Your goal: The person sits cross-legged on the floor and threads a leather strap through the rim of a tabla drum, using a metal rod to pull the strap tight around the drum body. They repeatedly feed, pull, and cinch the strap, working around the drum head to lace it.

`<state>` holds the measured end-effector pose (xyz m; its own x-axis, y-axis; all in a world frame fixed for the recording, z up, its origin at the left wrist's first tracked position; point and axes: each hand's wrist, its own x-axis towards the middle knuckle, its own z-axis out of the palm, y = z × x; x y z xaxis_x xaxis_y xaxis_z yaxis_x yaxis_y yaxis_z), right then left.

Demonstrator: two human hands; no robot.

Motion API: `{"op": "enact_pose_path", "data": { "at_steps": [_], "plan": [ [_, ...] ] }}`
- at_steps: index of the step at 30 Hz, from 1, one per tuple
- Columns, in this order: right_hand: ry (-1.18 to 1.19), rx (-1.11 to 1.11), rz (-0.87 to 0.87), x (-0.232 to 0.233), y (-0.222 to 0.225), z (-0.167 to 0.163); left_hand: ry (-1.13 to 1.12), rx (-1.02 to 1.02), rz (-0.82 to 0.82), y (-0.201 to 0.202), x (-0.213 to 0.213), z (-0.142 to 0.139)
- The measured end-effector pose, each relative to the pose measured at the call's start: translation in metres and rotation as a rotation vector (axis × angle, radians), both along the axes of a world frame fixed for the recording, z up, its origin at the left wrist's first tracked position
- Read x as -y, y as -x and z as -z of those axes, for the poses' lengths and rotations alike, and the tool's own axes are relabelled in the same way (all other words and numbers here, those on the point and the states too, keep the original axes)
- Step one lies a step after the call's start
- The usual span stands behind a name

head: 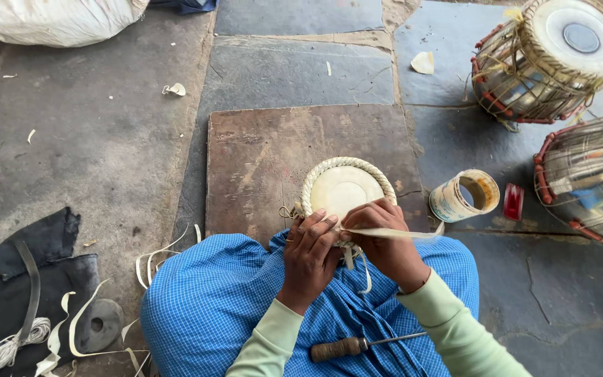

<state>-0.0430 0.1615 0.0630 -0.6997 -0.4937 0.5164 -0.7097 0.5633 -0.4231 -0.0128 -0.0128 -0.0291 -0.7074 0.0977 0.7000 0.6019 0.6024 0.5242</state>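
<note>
Hands meet at the frame's centre over a small drum head [343, 190] with a woven rim, resting on the blue-clad lap: the left hand [310, 253] seems to clamp its near edge, fingers curled, while the right hand [385, 241] pinches a pale strap [403, 233] running rightward toward a tin can [463, 195].

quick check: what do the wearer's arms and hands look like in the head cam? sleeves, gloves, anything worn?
Both arms wear long, pale green sleeves of plain fabric, with no print or markings visible, ending at the wrists. The left hand and right hand are bare: no gloves. No rings, watch or bracelets show from this view. No cables or straps run along either arm.
</note>
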Motion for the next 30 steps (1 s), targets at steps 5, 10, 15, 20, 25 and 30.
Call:
{"op": "enact_pose_path", "data": {
  "at_steps": [5,10,15,20,25,30],
  "plan": [
    [0.092,0.593,0.218,-0.001,0.000,-0.009,0.007,0.019,0.002,-0.002,0.002,-0.001],
    [-0.065,0.362,-0.021,-0.011,0.008,-0.019,0.018,0.025,0.042,-0.001,0.003,-0.001],
    [-0.107,0.399,0.061,-0.005,0.003,-0.017,-0.003,0.018,0.033,0.000,0.003,0.003],
    [-0.033,0.123,0.012,-0.007,-0.001,0.002,-0.008,0.025,0.035,0.000,0.000,0.002],
    [0.400,0.347,0.188,-0.007,-0.006,0.034,-0.007,0.034,0.047,0.003,0.002,-0.002],
    [1.002,0.681,0.025,-0.018,-0.003,0.029,0.004,0.035,0.067,0.005,0.002,-0.001]
  ]
}}
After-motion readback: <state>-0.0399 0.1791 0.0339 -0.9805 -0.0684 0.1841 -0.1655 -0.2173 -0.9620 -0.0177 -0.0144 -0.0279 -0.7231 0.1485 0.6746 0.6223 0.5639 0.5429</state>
